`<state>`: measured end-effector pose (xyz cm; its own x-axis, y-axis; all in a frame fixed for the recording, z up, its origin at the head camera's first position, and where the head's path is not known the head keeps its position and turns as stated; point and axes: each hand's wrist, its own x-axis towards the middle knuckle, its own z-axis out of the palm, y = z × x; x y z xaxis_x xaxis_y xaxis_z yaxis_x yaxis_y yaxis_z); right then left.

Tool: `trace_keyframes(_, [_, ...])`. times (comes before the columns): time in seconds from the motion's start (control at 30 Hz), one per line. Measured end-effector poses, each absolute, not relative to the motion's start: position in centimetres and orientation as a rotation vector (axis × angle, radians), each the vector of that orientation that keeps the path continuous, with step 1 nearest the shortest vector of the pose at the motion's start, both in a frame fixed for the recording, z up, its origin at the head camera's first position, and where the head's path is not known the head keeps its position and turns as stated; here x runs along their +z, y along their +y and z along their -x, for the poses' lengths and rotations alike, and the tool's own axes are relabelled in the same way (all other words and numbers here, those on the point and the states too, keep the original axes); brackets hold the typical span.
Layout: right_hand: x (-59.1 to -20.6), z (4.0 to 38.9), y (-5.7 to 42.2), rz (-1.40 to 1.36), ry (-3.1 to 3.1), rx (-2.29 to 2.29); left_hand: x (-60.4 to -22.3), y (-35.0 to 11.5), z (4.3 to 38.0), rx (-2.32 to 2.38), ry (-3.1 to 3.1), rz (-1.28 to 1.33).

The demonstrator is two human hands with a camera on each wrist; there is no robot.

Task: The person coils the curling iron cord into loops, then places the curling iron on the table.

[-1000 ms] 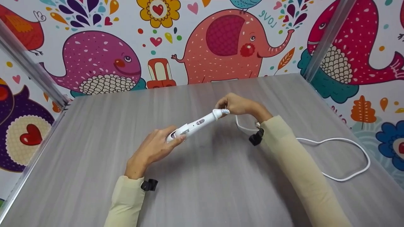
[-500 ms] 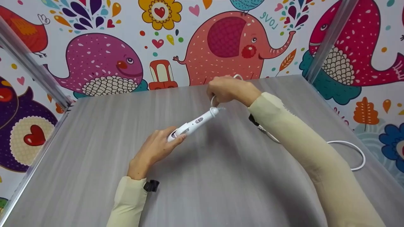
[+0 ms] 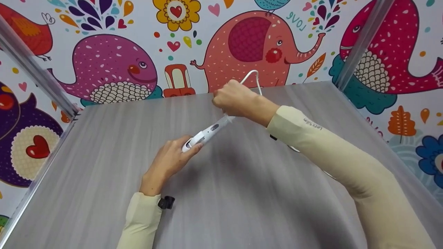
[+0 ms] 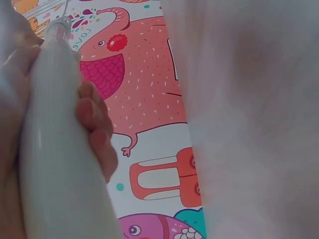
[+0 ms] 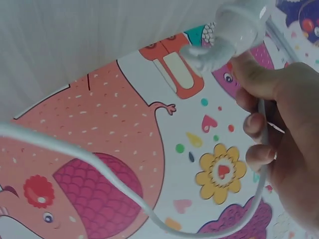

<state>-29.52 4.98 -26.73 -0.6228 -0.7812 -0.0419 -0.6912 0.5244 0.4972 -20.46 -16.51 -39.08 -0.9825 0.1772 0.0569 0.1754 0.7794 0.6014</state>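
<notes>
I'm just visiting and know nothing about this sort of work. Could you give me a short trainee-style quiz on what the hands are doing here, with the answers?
1. Multiple choice: what colour is the handheld device?
A) black
B) white
C) red

2. True or false: the left hand grips the handheld device.

3. Fill in the blank: in the right wrist view, the fingers of the right hand are curled round the ____.

Key:
1. B, white.
2. True; the left hand holds it near one end.
3. Cord.
</notes>
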Motion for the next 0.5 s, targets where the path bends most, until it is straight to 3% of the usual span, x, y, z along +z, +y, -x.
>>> trace_keyframes(0.23, [-27.2, 28.2, 4.6, -1.219, -2.449, -0.826, -38.7, -15.4, 19.9, 0.936, 3.077, -0.127])
trace_keyframes(0.5, [-27.7, 27.4, 5.4, -1.01, -2.646, -0.233, -38.7, -15.0, 19.9, 0.951, 3.224, 0.044])
